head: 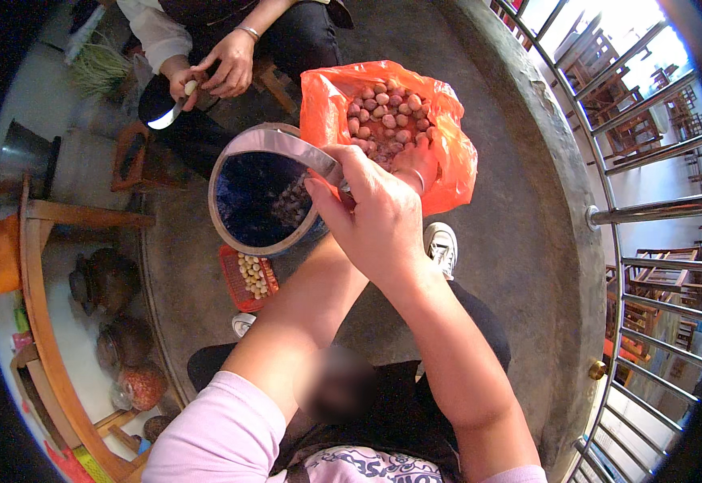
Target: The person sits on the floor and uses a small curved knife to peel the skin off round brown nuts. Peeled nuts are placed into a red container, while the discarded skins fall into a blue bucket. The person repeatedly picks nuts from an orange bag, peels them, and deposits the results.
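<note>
My right hand (381,208) grips a knife (284,143), whose broad shiny blade points left across the top of a blue bucket (213,211). Dark peelings (293,202) lie on the bucket's right side. Crossing beneath my right wrist, my left arm reaches up into a red plastic bag (320,108). There my left hand (417,164) touches the small round brownish-purple produce (390,118) heaped inside. Its fingertips are partly hidden, so I cannot tell if it holds a piece. A red plastic basket (233,287) beside the bucket contains several pale peeled pieces (254,275).
Across from me, a seated person's hands (227,66) hold another knife (167,118) and a pale piece. A wooden stool (133,160) stands at upper left. Wooden furniture (55,211) and dark jars (106,281) line the left. Metal railings (658,211) run along the right.
</note>
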A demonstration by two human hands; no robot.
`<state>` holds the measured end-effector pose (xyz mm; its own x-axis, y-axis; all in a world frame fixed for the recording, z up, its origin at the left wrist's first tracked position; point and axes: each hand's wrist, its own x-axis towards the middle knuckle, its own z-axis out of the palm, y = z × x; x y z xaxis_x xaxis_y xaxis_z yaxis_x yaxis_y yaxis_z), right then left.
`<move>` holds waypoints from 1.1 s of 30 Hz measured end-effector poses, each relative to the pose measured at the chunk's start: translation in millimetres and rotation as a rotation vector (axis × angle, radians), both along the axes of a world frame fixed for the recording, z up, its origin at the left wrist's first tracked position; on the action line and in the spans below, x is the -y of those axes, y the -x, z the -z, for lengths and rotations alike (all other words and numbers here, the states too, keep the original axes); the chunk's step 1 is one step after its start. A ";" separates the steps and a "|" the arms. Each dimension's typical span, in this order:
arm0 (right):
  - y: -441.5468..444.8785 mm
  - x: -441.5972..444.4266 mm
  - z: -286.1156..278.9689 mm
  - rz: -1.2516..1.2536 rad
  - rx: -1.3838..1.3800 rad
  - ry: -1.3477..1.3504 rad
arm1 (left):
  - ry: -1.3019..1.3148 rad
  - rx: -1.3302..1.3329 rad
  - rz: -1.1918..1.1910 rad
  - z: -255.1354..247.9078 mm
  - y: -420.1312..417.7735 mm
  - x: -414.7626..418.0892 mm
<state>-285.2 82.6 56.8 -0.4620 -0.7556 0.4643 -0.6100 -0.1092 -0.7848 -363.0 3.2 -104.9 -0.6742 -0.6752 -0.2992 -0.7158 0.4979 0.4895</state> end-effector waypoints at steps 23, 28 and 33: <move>-9.4 -1.2 -3.9 -0.047 -0.013 -0.052 | 0.484 -0.497 -0.039 19.3 -27.4 67.4; -5.2 -1.7 -4.5 -0.027 -0.026 0.027 | 0.553 -0.139 0.155 22.0 4.9 48.0; -4.9 1.6 -2.7 -0.036 0.004 0.030 | 0.396 -0.263 0.041 32.3 -4.2 53.3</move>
